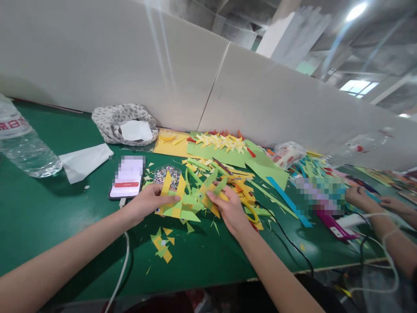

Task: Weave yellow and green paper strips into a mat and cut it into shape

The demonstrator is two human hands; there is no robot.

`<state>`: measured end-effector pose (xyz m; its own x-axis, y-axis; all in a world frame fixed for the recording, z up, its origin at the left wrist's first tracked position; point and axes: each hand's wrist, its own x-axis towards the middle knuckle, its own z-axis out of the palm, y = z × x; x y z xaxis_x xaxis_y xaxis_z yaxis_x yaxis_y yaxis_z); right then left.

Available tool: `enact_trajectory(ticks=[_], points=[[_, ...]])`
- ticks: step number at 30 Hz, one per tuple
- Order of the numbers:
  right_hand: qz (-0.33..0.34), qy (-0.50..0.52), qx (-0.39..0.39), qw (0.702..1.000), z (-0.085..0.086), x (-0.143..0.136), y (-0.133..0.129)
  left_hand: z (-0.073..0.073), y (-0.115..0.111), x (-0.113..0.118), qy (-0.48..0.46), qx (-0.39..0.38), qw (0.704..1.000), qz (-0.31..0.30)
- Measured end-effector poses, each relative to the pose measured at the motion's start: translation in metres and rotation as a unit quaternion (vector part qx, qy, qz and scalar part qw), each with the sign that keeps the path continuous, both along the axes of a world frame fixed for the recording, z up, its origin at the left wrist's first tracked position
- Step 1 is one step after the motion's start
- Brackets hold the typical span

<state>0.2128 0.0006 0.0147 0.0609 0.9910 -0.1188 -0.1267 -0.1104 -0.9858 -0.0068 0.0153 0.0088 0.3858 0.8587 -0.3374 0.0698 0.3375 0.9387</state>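
Note:
My left hand (148,203) pinches a folded yellow and green paper-strip fish (176,209) between thumb and fingers. A second paper fish (203,194), with a googly eye on it, is pinched in my right hand (230,208). The two pieces meet or overlap between my hands, above the green table; whether they are joined I cannot tell. Just behind my left hand stands a clear dish of googly eyes (166,173). A small yellow and green paper piece with a white dot (163,244) lies in front among scraps. Yellow-handled scissors (252,214) rest beside my right hand.
A phone (125,184) with a white cable lies left. Behind are a patterned pouch (109,124), a water bottle (31,150), and finished paper fish (221,142) on green sheets. Blue strips (288,201) and a black cord lie right, near another person's hands (361,203).

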Motion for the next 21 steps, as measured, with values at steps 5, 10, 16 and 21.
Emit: enact_trajectory(ticks=[5,10,16,21], points=[[0.005,-0.028,0.018,0.999,0.005,-0.018,-0.001,0.0,-0.002,0.001,0.005,0.02,0.999,-0.027],[-0.008,-0.069,0.022,0.997,0.011,-0.02,-0.001,0.001,-0.004,0.001,-0.002,0.052,0.998,-0.042],[0.023,-0.053,0.01,0.998,0.01,-0.022,-0.003,-0.002,-0.004,0.002,0.013,0.063,0.997,-0.039],[0.034,-0.064,0.017,0.997,0.003,-0.02,0.0,-0.001,-0.004,0.003,0.014,0.061,0.998,-0.032]])
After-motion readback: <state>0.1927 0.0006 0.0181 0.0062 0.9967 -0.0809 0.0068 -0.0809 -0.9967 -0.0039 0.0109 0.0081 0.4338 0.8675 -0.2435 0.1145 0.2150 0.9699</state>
